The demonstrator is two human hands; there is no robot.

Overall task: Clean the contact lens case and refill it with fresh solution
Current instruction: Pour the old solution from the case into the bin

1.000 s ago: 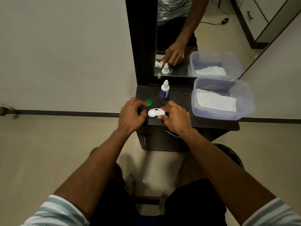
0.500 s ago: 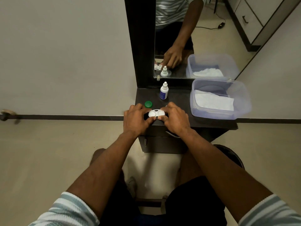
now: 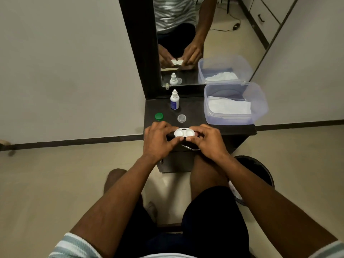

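**Now both caps are off and we hold the case between two hands**

Since a second ago, when our left hand was by the green cap and only our right touched the case, we have brought both hands onto it and drawn it toward us, to the near edge of the dark dresser top (image 3: 210,116). Half a second ago it lay flat between our fingers; now it seems lifted a little above the front edge, though we cannot tell for certain that it is clear of the surface. A clear cap (image 3: 181,118) that we could not see before now lies bare on the top, behind the case.

Our left hand (image 3: 160,140) pinches the left end of the contact lens case (image 3: 184,132) and our right hand (image 3: 206,140) pinches the right end, thumbs on the near side, fingers curled over the far side. The case is white, two round wells joined side by side, both open and facing up, with a small dark mark at the middle of the far rim. We cannot make out whether any liquid is in the wells.

The green cap (image 3: 158,116) sits to the left, apart from the case. The solution bottle (image 3: 174,100) stands upright near the mirror (image 3: 186,34), its nozzle closed. To the right, a clear plastic tub (image 3: 260,101) holds a folded white cloth (image 3: 229,107).
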